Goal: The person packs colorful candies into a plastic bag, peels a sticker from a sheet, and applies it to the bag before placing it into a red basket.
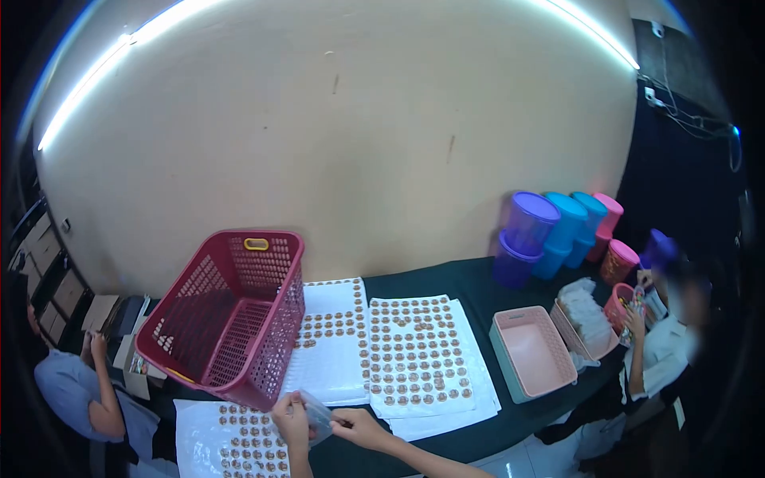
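Near the front edge of the table, my left hand (292, 421) is closed on a clear plastic bag (318, 414). My right hand (362, 430) is pinched at the bag's right side, with a small dark brown piece (345, 423) at its fingertips; its kind is too small to tell. White sheets carry rows of small round brown pieces: one sheet (195, 430) lies left of my hands, another (319, 374) behind them, and a third (414, 410) to the right. Just behind my left hand stands a large maroon plastic basket (267, 362).
A pink basket (535, 358) nested in a green one stands right, beside a basket of plastic bags (586, 319). Purple (532, 219), blue and pink lidded tubs are stacked by the wall. One person (76, 390) works at left, another (665, 350) at right, on a dark-green tablecloth (430, 279).
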A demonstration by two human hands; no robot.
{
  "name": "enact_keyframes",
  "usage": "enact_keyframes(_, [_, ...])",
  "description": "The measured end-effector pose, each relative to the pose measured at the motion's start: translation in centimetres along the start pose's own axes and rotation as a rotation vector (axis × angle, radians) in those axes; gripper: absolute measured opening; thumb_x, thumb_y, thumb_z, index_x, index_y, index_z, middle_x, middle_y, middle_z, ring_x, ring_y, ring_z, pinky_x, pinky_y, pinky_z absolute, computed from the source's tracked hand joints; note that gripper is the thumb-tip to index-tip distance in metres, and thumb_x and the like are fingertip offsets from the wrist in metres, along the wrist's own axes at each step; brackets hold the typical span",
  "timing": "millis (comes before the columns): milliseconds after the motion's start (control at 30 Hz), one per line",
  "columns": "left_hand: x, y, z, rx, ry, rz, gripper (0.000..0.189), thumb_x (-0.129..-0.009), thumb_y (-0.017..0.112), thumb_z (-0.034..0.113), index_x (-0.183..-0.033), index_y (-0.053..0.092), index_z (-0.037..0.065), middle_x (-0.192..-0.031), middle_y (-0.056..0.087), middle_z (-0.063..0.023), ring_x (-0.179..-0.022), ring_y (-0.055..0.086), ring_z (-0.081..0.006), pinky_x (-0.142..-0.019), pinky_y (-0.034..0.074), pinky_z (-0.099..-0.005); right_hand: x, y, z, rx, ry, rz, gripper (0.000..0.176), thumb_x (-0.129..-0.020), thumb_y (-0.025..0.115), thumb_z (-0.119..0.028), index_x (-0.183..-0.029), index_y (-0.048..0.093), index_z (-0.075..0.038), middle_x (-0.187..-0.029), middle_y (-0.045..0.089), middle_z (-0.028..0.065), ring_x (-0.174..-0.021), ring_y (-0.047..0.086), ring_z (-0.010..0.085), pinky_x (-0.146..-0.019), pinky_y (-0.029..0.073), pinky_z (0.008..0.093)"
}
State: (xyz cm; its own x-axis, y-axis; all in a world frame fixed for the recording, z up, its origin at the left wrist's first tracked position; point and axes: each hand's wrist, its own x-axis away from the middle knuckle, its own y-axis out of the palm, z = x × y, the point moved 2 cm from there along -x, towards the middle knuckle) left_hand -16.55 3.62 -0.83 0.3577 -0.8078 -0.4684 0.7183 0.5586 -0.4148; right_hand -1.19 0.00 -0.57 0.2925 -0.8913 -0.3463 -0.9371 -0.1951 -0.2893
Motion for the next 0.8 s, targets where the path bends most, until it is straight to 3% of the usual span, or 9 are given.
enact_keyframes(100, [1.2, 2.4, 2.5, 0.456, -0.21, -0.421, 0.033, -0.087, 0.051, 0.023, -0.067, 0.058, -0.002, -0.058, 0.056, -0.0036, -0.054, 0.051, -0.0093, -0.05, 0.04, -0.024, 3.4, -2.4, 1.5, -0.222, 0.209, 0.039, 0.022, -0.083, 0.052, -0.018, -0.072, 0.047, 0.0, -0.057, 0.041, 0.0011, -0.055, 0.036, 0.0088, -0.052, 0.034, 0.0266])
enact_keyframes(300, [5.2, 8.0, 4.7, 0.588, -0.217, -0.919, 0.026, -0.086, 0.052, 0.021, -0.073, 0.061, -0.001, -0.065, 0.06, -0.0041, -0.063, 0.053, -0.0091, -0.06, 0.044, -0.0231, 11.0, -7.4, 2.9, -0.128, 0.291, 0.326, 0.018, -0.085, 0.053, -0.016, -0.08, 0.056, 0.001, -0.067, 0.052, -0.0002, -0.06, 0.045, 0.0059, -0.056, 0.038, 0.0214])
enact_keyframes(367, [7.0, 9.6, 6.5, 0.591, -0.176, -1.084, 0.024, -0.085, 0.053, 0.021, -0.079, 0.062, 0.0, -0.07, 0.061, -0.003, -0.067, 0.054, -0.009, -0.065, 0.044, -0.0236, 13.7, -9.3, 3.7, -0.322, 0.458, 0.615, 0.019, -0.085, 0.054, -0.015, -0.082, 0.058, 0.003, -0.07, 0.055, 0.0015, -0.063, 0.05, 0.0068, -0.058, 0.04, 0.0193])
enact_keyframes(433, [9.0, 10.8, 8.1, 0.579, -0.105, -1.268, 0.019, -0.085, 0.054, 0.021, -0.088, 0.06, 0.003, -0.078, 0.06, 0.0009, -0.071, 0.053, -0.0053, -0.065, 0.043, -0.0201, 15.3, -10.7, 4.0, -0.227, 0.42, 0.812, 0.017, -0.084, 0.055, -0.015, -0.079, 0.058, 0.002, -0.069, 0.055, 0.0015, -0.064, 0.05, 0.0065, -0.057, 0.039, 0.0187])
enact_keyframes(467, [11.1, 14.0, 4.4, 0.587, -0.166, -1.371, 0.025, -0.081, 0.06, 0.023, -0.096, 0.059, 0.004, -0.091, 0.06, -0.0022, -0.082, 0.055, -0.0114, -0.073, 0.043, -0.0247, 15.9, -11.2, 3.6, -0.162, 0.396, 0.918, 0.014, -0.082, 0.057, -0.013, -0.079, 0.059, 0.001, -0.069, 0.055, 0.0009, -0.065, 0.049, 0.005, -0.057, 0.038, 0.0188])
enact_keyframes(533, [12.0, 13.2, 9.1, 0.573, 0.05, -1.204, 0.012, -0.083, 0.054, 0.012, -0.083, 0.058, 0.0, -0.072, 0.058, -0.008, -0.072, 0.054, -0.0143, -0.066, 0.043, -0.0282, 17.0, -12.4, 4.3, -0.128, 0.404, 0.938, 0.011, -0.082, 0.058, -0.012, -0.083, 0.059, -0.001, -0.075, 0.057, 0.0009, -0.067, 0.052, 0.0069, -0.06, 0.041, 0.0199])
enact_keyframes(567, [12.0, 12.2, 11.5, 0.616, 0.038, -1.108, 0.014, -0.082, 0.053, 0.008, -0.074, 0.055, -0.003, -0.064, 0.055, -0.0064, -0.064, 0.053, -0.0125, -0.06, 0.043, -0.0269, 17.5, -12.8, 4.5, -0.106, 0.414, 0.936, 0.011, -0.081, 0.059, -0.012, -0.088, 0.059, -0.003, -0.081, 0.058, 0.001, -0.068, 0.054, 0.0087, -0.062, 0.044, 0.0211])
enact_keyframes(733, [13.2, 13.8, 11.7, 0.609, 0.154, -1.022, 0.014, -0.083, 0.053, 0.008, -0.077, 0.056, -0.004, -0.065, 0.057, -0.0061, -0.063, 0.054, -0.0116, -0.06, 0.044, -0.025, 16.2, -14.5, 0.9, -0.533, 0.46, 0.758, 0.004, -0.08, 0.059, -0.008, -0.082, 0.059, -0.004, -0.069, 0.052, -0.0031, -0.063, 0.047, 0.0058, -0.057, 0.038, 0.0197])
enact_keyframes(800, [13.3, 13.9, 11.9, 0.605, -0.03, -1.049, 0.016, -0.084, 0.053, 0.01, -0.078, 0.057, -0.004, -0.066, 0.057, -0.0062, -0.064, 0.056, -0.0119, -0.059, 0.044, -0.0246, 16.3, -14.5, 0.9, -0.484, 0.469, 0.705, 0.005, -0.081, 0.059, -0.008, -0.078, 0.057, -0.004, -0.066, 0.05, -0.0034, -0.062, 0.046, 0.0052, -0.057, 0.037, 0.0194])
